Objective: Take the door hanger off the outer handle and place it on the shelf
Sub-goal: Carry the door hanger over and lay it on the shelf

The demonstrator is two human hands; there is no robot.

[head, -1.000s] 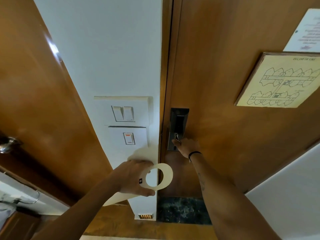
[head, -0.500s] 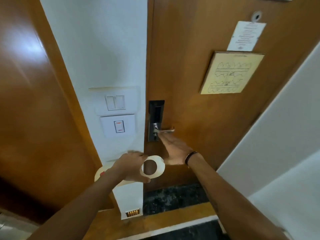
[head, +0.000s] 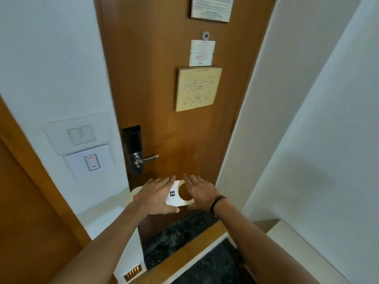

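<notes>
The white door hanger (head: 176, 198), a card with a round hole and a small dark logo, is held low in front of the closed wooden door (head: 170, 103). My left hand (head: 156, 198) grips its left part, fingers on top and thumb underneath. My right hand (head: 200, 193) holds the ring end, with fingers stretched along the right edge and the thumb at the bottom edge. A dark band circles my right wrist. The metal lever handle (head: 151, 158) sits above my hands, bare and untouched, on a black lock plate (head: 133, 149).
White switch plates (head: 82, 148) are on the wall left of the door. A framed floor plan (head: 198, 89) and a paper notice (head: 202, 52) hang on the door. A white wall (head: 307, 119) is close on the right. Dark stone threshold (head: 176, 236) lies below.
My right hand left the lever handle and came down onto the hanger's ring end. My left hand carried the hanger rightward, in front of the door. The view pulled back and tilted up.
</notes>
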